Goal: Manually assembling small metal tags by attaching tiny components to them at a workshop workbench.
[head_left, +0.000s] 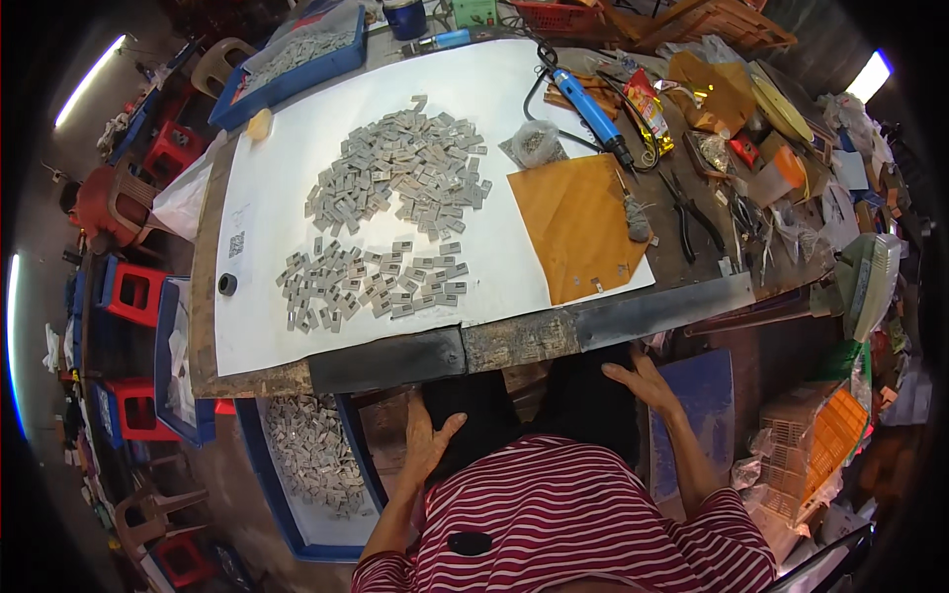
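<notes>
Below the table's front edge, my left hand (pixel 427 435) rests beside my left thigh, thumb apart from the fingers, holding nothing I can see. My right hand (pixel 645 383) lies by my right knee with its thumb spread; its fingertips are partly hidden. On the white sheet (pixel 262 316) in front of me is a large heap of small grey rectangular metal pieces (pixel 405 163). Nearer to me, a flatter group of the same pieces (pixel 371 282) lies loosely spread. To the right is an orange-brown board (pixel 568 227), with a few small pieces at its near edge.
A blue corded power screwdriver (pixel 591 107) and black-handled pliers (pixel 692 215) lie on the right, near scraps and packets. A blue tray of parts (pixel 297 64) stands at the far left. Another blue tray (pixel 265 474), full of pieces, is below the table by my left arm.
</notes>
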Action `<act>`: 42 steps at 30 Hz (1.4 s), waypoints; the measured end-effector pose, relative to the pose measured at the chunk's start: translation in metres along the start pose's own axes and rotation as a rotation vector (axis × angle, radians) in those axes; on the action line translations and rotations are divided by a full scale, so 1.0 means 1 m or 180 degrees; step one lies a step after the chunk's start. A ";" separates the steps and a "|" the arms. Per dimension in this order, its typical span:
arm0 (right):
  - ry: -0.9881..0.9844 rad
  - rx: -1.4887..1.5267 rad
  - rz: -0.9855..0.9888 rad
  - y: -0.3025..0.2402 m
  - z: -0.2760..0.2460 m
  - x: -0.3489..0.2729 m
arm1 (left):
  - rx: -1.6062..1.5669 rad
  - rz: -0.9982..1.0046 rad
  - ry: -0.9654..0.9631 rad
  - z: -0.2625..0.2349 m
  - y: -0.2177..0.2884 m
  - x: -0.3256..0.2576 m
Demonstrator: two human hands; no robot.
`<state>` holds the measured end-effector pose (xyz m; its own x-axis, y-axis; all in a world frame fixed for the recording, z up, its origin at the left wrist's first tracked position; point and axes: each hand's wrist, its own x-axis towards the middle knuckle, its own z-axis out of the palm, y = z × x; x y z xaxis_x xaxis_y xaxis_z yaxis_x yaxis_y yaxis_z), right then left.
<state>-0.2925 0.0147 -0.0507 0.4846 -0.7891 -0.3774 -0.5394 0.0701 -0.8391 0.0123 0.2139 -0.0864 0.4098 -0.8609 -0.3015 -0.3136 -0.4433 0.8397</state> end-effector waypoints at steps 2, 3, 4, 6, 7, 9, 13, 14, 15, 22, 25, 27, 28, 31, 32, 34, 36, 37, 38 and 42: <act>0.0164 -0.0222 -0.0055 0.002 0.005 -0.005 | -0.0030 -0.0042 -0.0062 0.005 -0.002 0.000; 0.0283 -0.0419 -0.0169 0.002 0.007 -0.006 | 0.0194 -0.0009 -0.0003 0.008 -0.003 -0.001; 0.0289 -0.0448 -0.0165 0.000 0.008 -0.009 | 0.0417 0.0022 0.0050 0.010 -0.004 -0.003; 0.0385 -0.0746 -0.0105 -0.007 0.009 -0.013 | 0.0510 0.0070 0.0073 0.011 0.002 -0.007; 0.0397 -0.0763 -0.0090 -0.008 0.011 -0.015 | 0.0619 0.0108 0.0086 0.012 0.004 -0.008; 0.0677 -0.0953 -0.0307 -0.010 0.015 -0.021 | 0.0653 0.0309 0.0184 0.013 0.002 -0.008; 0.0711 -0.1336 -0.0211 -0.009 0.017 -0.023 | 0.0874 0.0743 0.0423 0.012 0.004 -0.006; 0.0651 -0.1390 -0.0114 -0.015 0.016 -0.025 | 0.0950 0.0684 0.0456 0.011 0.006 -0.006; 0.0497 -0.1487 0.0067 -0.035 0.013 -0.029 | 0.0995 0.0660 0.0470 0.010 0.009 -0.006; -0.0009 -0.1014 -0.0713 -0.047 -0.006 -0.041 | 0.1220 0.0834 0.0275 0.006 0.016 -0.003; -0.0530 -0.0255 -0.0715 -0.068 -0.020 -0.036 | 0.1398 0.0883 0.0146 0.004 0.023 -0.002; -0.0265 0.0178 -0.0669 -0.083 -0.026 -0.025 | 0.1457 0.0833 0.0057 0.002 0.031 -0.004; -0.0004 0.0226 -0.0652 -0.089 -0.028 -0.017 | 0.1466 0.0758 0.0030 0.001 0.034 -0.005; 0.1005 -0.0185 -0.0878 -0.082 -0.037 0.019 | 0.1475 0.0622 -0.0023 0.001 0.040 -0.007; 0.1266 -0.0332 -0.0998 -0.082 -0.038 0.030 | 0.1461 0.0543 -0.0006 0.002 0.041 -0.008; 0.1640 -0.0878 -0.1454 -0.080 -0.042 0.050 | 0.1426 0.0536 0.0068 0.006 0.043 -0.009; 0.2046 -0.1579 -0.1734 -0.080 -0.041 0.061 | 0.1387 0.0524 0.0138 0.009 0.043 -0.011; 0.2043 -0.1579 -0.1722 -0.080 -0.039 0.062 | 0.1433 0.0594 0.0204 0.010 0.041 -0.012; 0.2107 -0.1730 -0.1624 -0.080 -0.036 0.062 | 0.1474 0.0662 0.0275 0.012 0.041 -0.013; 0.2155 -0.1996 -0.1514 -0.075 -0.033 0.069 | 0.1470 0.0627 0.0222 0.013 0.041 -0.012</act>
<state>-0.2419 -0.0653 -0.0009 0.3576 -0.8433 0.4011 -0.7490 -0.5156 -0.4162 -0.0163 0.2028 -0.0538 0.3560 -0.9276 -0.1134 -0.7304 -0.3519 0.5854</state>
